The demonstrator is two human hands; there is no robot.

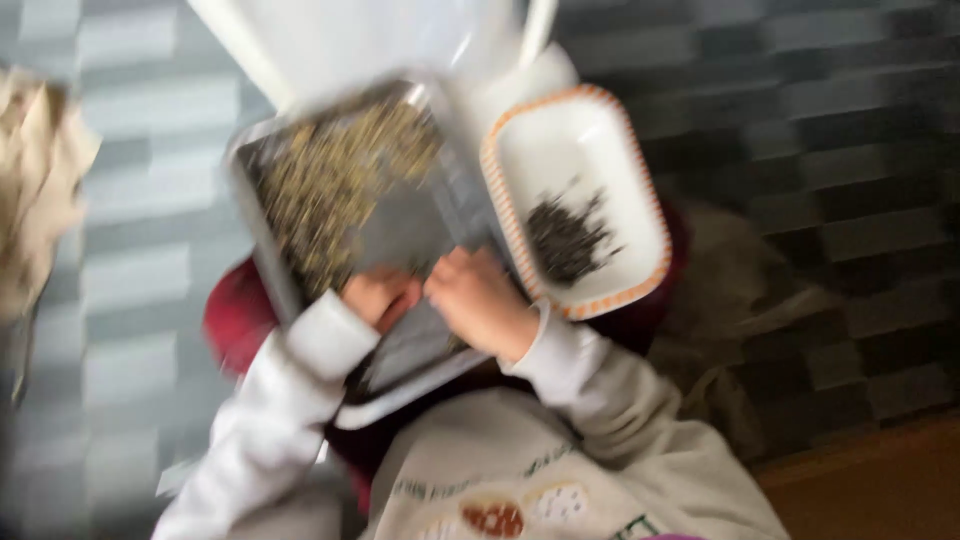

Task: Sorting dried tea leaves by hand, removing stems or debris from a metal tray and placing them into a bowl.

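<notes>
Sorting goes best, I judge, with the grey metal tray (262, 215) kept level on the lap while both hands, left hand (372, 297) and right hand (478, 300), fingers curled and pinching at the tray's near bare end, though blur hides any grip, pick dark bits from the blurred olive-brown grain heap (335, 180) toward the orange-rimmed white dish (640, 190) just beside.

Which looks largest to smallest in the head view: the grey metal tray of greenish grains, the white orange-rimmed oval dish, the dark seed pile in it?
1. Grey metal tray
2. White orange-rimmed oval dish
3. Dark seed pile
</notes>
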